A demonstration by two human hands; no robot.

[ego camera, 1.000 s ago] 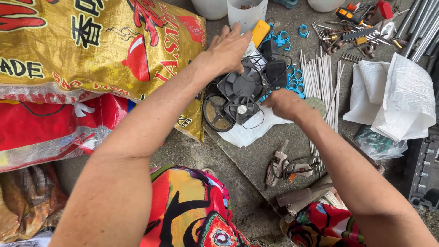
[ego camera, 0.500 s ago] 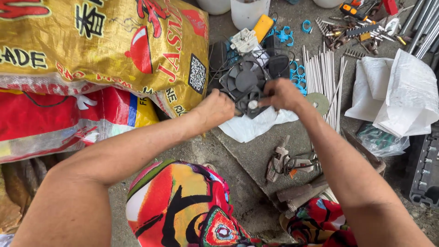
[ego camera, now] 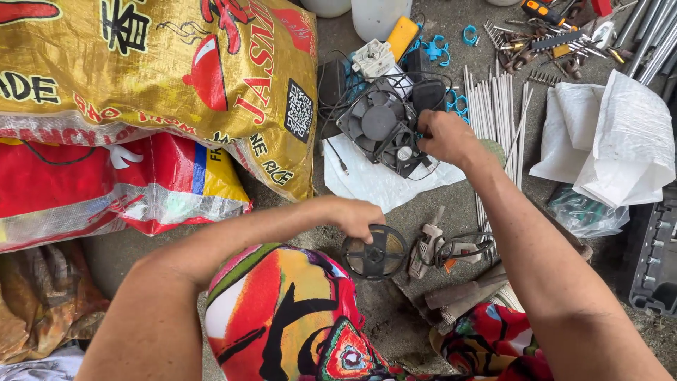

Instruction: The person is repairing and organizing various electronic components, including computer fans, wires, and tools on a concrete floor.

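Sacks lay at the upper left: a glossy yellow woven sack (ego camera: pixel 155 63) printed in red and black, resting on a red one (ego camera: pixel 106 190). Below them, on the concrete floor (ego camera: pixel 416 212), the left hand (ego camera: pixel 356 217) pinched the rim of a flat, round black fan guard (ego camera: pixel 375 252), its face turned upward. The right hand (ego camera: pixel 448 137) had its fingers curled on a square black plastic fan (ego camera: pixel 377 123), lying flat on white sheeting (ego camera: pixel 374 185) beside white rods (ego camera: pixel 493 113).

Left hand (ego camera: pixel 356 217) on round fan grille (ego camera: pixel 375 252); right hand (ego camera: pixel 446 136) on black fans (ego camera: pixel 384 127).
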